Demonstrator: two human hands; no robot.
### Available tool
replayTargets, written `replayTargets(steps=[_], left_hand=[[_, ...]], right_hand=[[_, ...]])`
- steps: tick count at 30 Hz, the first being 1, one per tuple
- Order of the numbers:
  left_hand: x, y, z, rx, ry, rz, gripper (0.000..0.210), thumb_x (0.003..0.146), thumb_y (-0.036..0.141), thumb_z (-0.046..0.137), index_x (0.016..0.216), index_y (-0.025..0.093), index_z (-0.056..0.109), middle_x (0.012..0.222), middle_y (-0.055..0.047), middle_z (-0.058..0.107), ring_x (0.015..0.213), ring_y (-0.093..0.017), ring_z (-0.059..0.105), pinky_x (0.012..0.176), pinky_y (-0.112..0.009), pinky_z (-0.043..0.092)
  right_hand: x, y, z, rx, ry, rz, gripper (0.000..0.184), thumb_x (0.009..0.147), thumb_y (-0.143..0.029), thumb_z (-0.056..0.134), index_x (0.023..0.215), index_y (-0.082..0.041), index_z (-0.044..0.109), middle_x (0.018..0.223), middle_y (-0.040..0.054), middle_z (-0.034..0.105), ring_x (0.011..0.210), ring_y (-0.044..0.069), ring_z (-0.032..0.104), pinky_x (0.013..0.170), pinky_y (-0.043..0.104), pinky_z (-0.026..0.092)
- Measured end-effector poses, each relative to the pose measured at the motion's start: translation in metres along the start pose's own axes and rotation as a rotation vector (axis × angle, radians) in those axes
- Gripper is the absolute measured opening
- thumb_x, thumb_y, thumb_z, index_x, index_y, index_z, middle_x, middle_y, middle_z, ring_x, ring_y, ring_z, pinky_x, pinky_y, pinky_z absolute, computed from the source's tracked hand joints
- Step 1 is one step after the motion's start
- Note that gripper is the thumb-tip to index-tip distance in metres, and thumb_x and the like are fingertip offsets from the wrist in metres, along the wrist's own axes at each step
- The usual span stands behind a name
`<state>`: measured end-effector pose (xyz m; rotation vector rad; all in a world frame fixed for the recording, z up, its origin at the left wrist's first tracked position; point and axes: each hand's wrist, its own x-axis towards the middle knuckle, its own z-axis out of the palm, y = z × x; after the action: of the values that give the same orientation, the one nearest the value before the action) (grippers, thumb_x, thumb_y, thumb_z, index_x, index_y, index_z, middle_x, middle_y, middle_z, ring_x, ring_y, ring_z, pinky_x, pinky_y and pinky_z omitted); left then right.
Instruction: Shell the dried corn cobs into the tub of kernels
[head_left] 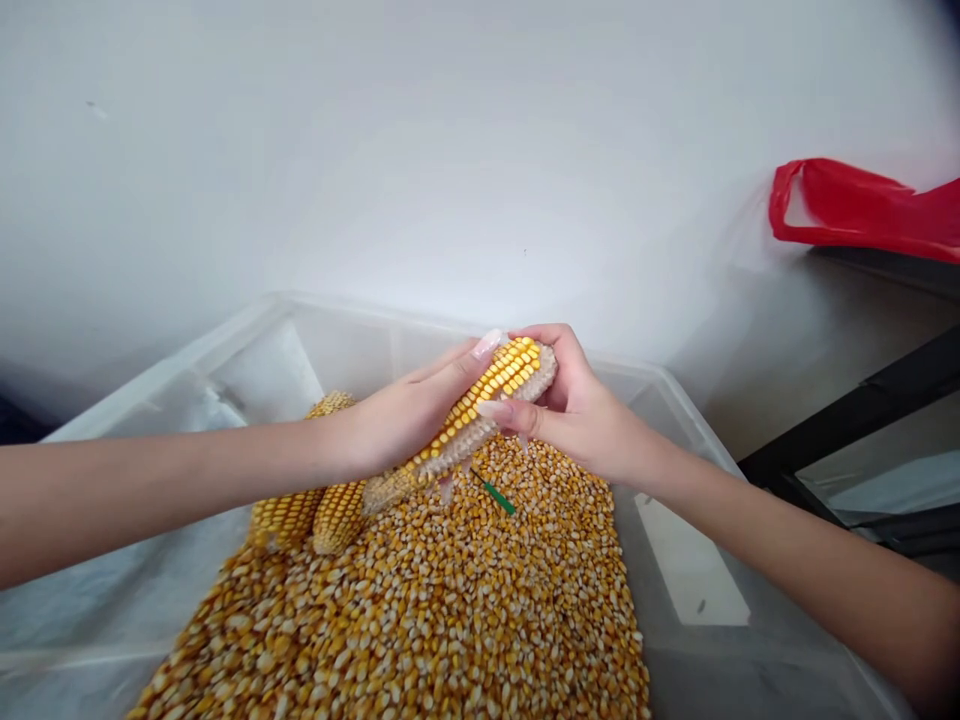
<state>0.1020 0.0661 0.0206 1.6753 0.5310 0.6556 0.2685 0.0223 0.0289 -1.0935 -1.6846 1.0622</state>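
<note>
Both hands grip one corn cob (480, 405), tilted up to the right above a bed of loose kernels (450, 610). Part of the cob still bears yellow kernels, while a strip along its lower side is bare and pale. My left hand (427, 400) wraps round its middle, thumb on top. My right hand (581, 405) closes round the upper end, its thumb pressed against the bare strip. A small green-handled tool (499, 498) with a thin dark shaft lies on the kernels below. More corn cobs (341, 515) rest under my left forearm, partly hidden by it.
A translucent plastic bin (675, 400) surrounds the kernels. Behind it stands a white wall (450, 150). At the right, a red plastic bag (862, 205) lies on a dark-framed stand (847, 420). A pale label (694, 560) shows at the bin's right side.
</note>
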Motion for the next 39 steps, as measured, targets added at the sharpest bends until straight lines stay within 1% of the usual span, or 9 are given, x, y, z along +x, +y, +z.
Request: replayTargets(steps=[6, 10, 14, 19, 25, 29, 33, 36, 39], left_hand=[[0.002, -0.001, 0.0, 0.094, 0.061, 0.089, 0.041, 0.089, 0.045, 0.031, 0.122, 0.026, 0.047, 0.111, -0.003, 0.058, 0.105, -0.019, 0.05, 0.093, -0.03, 0.038], [0.001, 0.0, -0.001, 0.07, 0.004, 0.072, 0.043, 0.088, 0.047, 0.031, 0.121, 0.025, 0.047, 0.096, -0.004, 0.062, 0.091, -0.019, 0.056, 0.08, -0.03, 0.046], [-0.002, 0.003, 0.0, -0.025, -0.08, 0.002, 0.046, 0.087, 0.05, 0.028, 0.123, 0.025, 0.044, 0.084, -0.004, 0.062, 0.07, -0.016, 0.058, 0.065, -0.028, 0.049], [-0.002, 0.005, 0.001, -0.063, -0.076, -0.004, 0.046, 0.087, 0.049, 0.028, 0.127, 0.027, 0.039, 0.082, -0.003, 0.062, 0.071, -0.016, 0.058, 0.06, -0.024, 0.048], [-0.001, 0.002, -0.004, -0.016, -0.066, 0.022, 0.046, 0.085, 0.049, 0.034, 0.122, 0.024, 0.046, 0.081, -0.005, 0.063, 0.077, -0.018, 0.059, 0.067, -0.026, 0.047], [-0.002, -0.003, -0.006, 0.018, -0.029, 0.072, 0.044, 0.086, 0.045, 0.032, 0.123, 0.027, 0.045, 0.082, -0.003, 0.063, 0.08, -0.017, 0.058, 0.07, -0.026, 0.046], [-0.001, -0.002, -0.008, -0.01, -0.121, -0.014, 0.046, 0.088, 0.047, 0.027, 0.124, 0.023, 0.042, 0.08, -0.003, 0.06, 0.067, -0.014, 0.056, 0.066, -0.026, 0.047], [0.0, 0.001, -0.01, 0.036, -0.121, -0.014, 0.047, 0.088, 0.047, 0.025, 0.124, 0.022, 0.04, 0.09, -0.004, 0.061, 0.08, -0.016, 0.056, 0.074, -0.027, 0.046], [0.001, 0.001, -0.01, 0.114, -0.099, 0.056, 0.045, 0.088, 0.044, 0.027, 0.126, 0.022, 0.039, 0.097, -0.004, 0.061, 0.093, -0.018, 0.053, 0.083, -0.028, 0.042]], right_hand=[[0.0, -0.002, -0.003, -0.01, -0.041, 0.002, 0.054, 0.071, -0.039, 0.065, 0.111, -0.026, 0.031, 0.091, 0.0021, 0.05, 0.075, 0.013, 0.053, 0.062, 0.027, 0.05], [0.0, 0.0, -0.004, -0.03, -0.017, 0.003, 0.05, 0.074, -0.042, 0.061, 0.112, -0.027, 0.032, 0.088, 0.0011, 0.05, 0.068, 0.011, 0.053, 0.058, 0.027, 0.05], [0.0, 0.001, -0.005, -0.009, -0.068, -0.032, 0.054, 0.073, -0.042, 0.062, 0.114, -0.027, 0.031, 0.092, 0.0018, 0.05, 0.072, 0.011, 0.054, 0.06, 0.027, 0.051], [0.001, 0.001, -0.004, 0.049, -0.054, -0.024, 0.042, 0.079, -0.046, 0.053, 0.11, -0.025, 0.034, 0.09, 0.0018, 0.05, 0.071, 0.011, 0.055, 0.058, 0.026, 0.052], [0.0, -0.002, -0.009, 0.08, -0.114, -0.044, 0.044, 0.076, -0.042, 0.059, 0.112, -0.027, 0.036, 0.098, 0.0025, 0.051, 0.08, 0.013, 0.057, 0.064, 0.028, 0.054], [0.0, -0.003, -0.009, 0.09, -0.103, -0.016, 0.035, 0.081, -0.044, 0.052, 0.108, -0.025, 0.042, 0.098, 0.0033, 0.053, 0.079, 0.013, 0.058, 0.064, 0.03, 0.056], [0.0, -0.001, -0.012, 0.084, -0.13, -0.037, 0.035, 0.082, -0.04, 0.051, 0.112, -0.025, 0.04, 0.1, 0.004, 0.053, 0.08, 0.012, 0.058, 0.067, 0.03, 0.056], [0.0, -0.002, -0.016, 0.084, -0.19, -0.04, 0.039, 0.083, -0.038, 0.052, 0.117, -0.024, 0.038, 0.103, 0.005, 0.054, 0.082, 0.013, 0.059, 0.07, 0.031, 0.056], [0.0, -0.002, -0.017, 0.099, -0.179, -0.012, 0.036, 0.085, -0.043, 0.046, 0.114, -0.023, 0.041, 0.1, 0.0052, 0.056, 0.079, 0.013, 0.06, 0.069, 0.031, 0.056]])
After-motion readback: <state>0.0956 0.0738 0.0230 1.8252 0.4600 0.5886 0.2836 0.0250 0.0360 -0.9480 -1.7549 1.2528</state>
